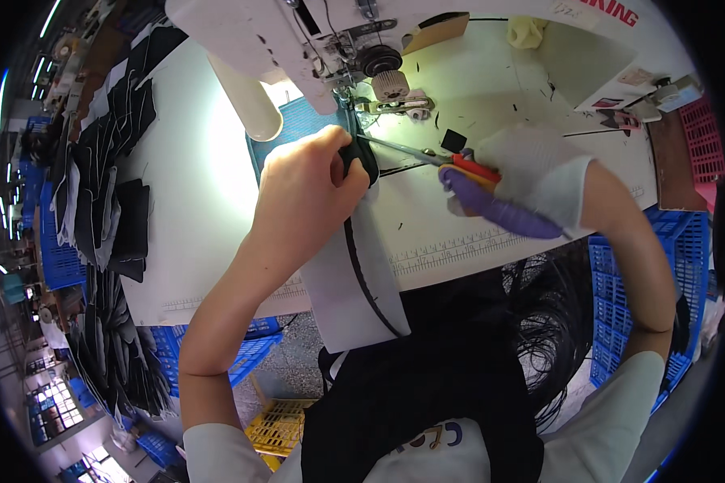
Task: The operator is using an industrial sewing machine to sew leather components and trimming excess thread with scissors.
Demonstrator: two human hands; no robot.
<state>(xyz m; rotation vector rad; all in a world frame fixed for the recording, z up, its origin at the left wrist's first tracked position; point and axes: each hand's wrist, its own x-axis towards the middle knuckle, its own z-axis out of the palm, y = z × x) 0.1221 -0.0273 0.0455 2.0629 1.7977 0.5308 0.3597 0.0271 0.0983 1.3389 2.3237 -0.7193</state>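
My bare left hand [298, 185] is closed at the edge of a teal fabric piece [294, 122] with a dark border, thumb and fingertips pinching it beside the needle area of a white sewing machine [242, 32]. In my right hand [524, 173], which wears a white glove with purple fingers, is a pair of scissors [407, 150] with red and orange handles. Its blades point left and their tips reach the fabric's dark edge near my left fingertips. A pale strip [330, 294] with a black cord-like band [360, 278] hangs from below my left hand over the table's front edge.
Stacked black fabric pieces [125, 153] lie along the table's left side. A small black square [453, 141] and thread scraps sit right of the needle. Printed rulers [451, 251] run along the front edge. Blue crates [612, 310] stand at right; a yellow crate [280, 427] is below.
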